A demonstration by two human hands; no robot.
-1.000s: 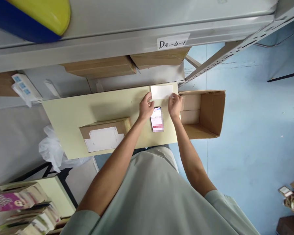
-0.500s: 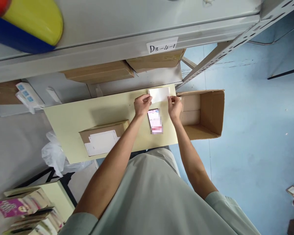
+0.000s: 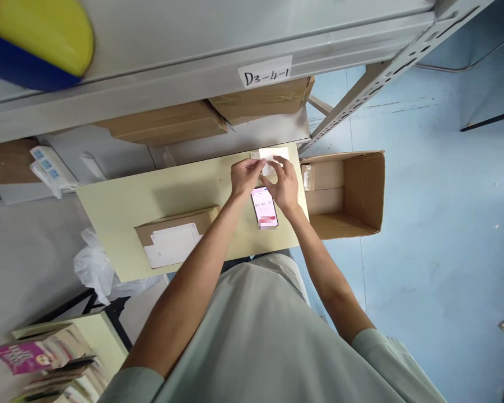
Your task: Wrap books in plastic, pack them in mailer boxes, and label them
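Note:
White paper slips point(image 3: 279, 152) lie at the far right part of the pale yellow table point(image 3: 185, 187), partly covered by my hands. My left hand point(image 3: 244, 178) has its thumb and fingers pinched together at the paper; the exact grip is partly hidden. Close beside it, my right hand point(image 3: 285, 187) is held over the paper with thumb and fingers apart. Just below the hands, a phone point(image 3: 264, 207) lies face up, its lit screen showing a running timer.
A cardboard box point(image 3: 176, 221) with white sheets point(image 3: 174, 245) on it stands on the table's left. An open carton point(image 3: 363, 193) adjoins the right edge. Grey shelving point(image 3: 185, 78) with brown boxes point(image 3: 163, 123) rises behind. Books point(image 3: 63, 347) lie lower left.
My right hand has left the paper's right edge, moved left toward my left hand and spread its fingers. My left hand has shifted slightly right over the paper.

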